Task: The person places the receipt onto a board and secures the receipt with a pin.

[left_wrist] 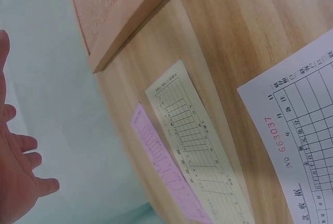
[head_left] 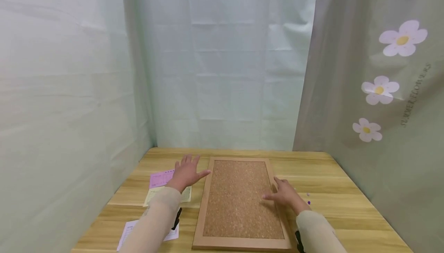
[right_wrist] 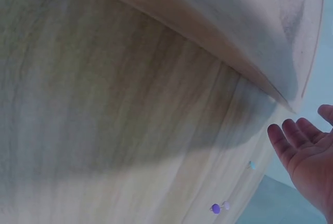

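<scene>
A cork board in a light wooden frame lies flat on the wooden table, its long side pointing away from me. My left hand hovers with fingers spread just left of the frame, partly covering the slips behind it. Over the board's right edge is my right hand, thumb out above the cork and fingers straight; whether it touches the frame I cannot tell. Both hands are without anything in them. In the right wrist view, the right hand shows beside the frame's far corner.
Left of the board lie a pink slip, a yellow slip and a white receipt form with a printed grid. Several push pins, one purple, are right of the board. Pale curtains surround the table.
</scene>
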Available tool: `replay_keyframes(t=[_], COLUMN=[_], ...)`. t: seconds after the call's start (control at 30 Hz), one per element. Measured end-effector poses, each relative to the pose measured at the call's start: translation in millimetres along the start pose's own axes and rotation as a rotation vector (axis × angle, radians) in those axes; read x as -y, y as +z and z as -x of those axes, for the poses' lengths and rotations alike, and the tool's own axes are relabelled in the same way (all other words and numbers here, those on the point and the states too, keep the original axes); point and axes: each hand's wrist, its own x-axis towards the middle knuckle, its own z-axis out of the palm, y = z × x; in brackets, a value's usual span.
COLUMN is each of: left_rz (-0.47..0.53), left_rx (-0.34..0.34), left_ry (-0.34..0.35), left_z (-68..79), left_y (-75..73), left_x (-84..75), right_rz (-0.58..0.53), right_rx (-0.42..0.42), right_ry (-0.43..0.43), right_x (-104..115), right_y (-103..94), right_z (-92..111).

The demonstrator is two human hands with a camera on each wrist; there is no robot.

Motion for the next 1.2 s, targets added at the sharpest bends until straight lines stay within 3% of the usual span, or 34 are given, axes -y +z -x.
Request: replay_keyframes(t=[0.6, 0.9, 1.2], left_rz=[0.063, 0.072, 0.091], left_rx=[0.005, -0.009, -0.033], left_ry=[-0.049, -0.049, -0.062], left_z=[2.5, 1.5, 2.1], left_y=[-12.5, -17.0, -25.5], left_x=[11.5, 24.8, 40.2], right_rz=[-0.005, 0.064, 0.039], right_rx=[0.019, 0.053, 0.077], right_ry=[-0.057, -0.068, -0.048], right_x=[-7.9, -5.8, -3.7], right_y=[7.4, 7.2, 5.4], right_z=[6.4, 11.2, 13.3])
